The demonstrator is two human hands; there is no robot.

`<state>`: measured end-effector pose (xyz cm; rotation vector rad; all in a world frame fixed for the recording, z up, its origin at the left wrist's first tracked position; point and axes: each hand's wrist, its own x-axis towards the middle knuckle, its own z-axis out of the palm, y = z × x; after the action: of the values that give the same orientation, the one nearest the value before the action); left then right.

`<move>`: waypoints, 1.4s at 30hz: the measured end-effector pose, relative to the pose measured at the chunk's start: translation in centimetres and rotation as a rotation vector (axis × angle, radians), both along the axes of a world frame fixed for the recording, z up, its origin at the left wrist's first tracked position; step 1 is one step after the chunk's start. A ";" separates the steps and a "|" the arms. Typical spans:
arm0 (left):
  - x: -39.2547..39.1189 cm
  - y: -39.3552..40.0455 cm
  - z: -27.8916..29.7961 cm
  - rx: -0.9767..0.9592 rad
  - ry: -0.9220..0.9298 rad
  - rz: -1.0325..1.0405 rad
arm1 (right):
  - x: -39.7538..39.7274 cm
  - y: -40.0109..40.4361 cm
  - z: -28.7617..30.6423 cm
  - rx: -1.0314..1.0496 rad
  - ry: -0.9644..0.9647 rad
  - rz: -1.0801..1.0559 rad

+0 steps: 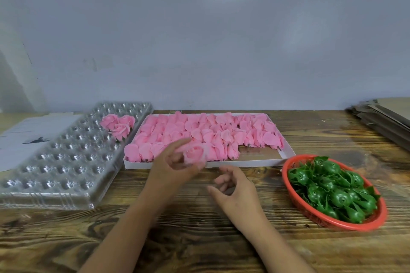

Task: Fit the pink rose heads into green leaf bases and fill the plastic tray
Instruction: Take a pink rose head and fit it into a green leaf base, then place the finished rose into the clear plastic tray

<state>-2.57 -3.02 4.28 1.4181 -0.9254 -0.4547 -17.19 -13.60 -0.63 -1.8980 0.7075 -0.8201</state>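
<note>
Step in hand: left hand (175, 162) grips one rose (195, 154); right hand (233, 186) loosely curled, empty. Tray (55, 162), far left, holds three. Next likely: base from basket (332, 193), right.

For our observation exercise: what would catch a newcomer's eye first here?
The white box of pink rose heads at the centre stands out first. Next, the red basket of green bases at right, and the left hand holding a rose beside the clear tray.

Three finished roses (118, 125) in clear tray (66, 175), far corner; one rose (194, 153) held in front of white box (261, 163); two hands.
</note>
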 end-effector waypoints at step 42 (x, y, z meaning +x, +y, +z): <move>22.7 3.7 0.5 0.373 -0.137 0.669 | 0.2 -0.6 -1.0 -0.021 -0.004 -0.004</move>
<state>20.15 0.73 4.74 2.0097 -0.4296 -0.0195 -16.97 -14.18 -1.67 -1.9141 0.7025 -0.8363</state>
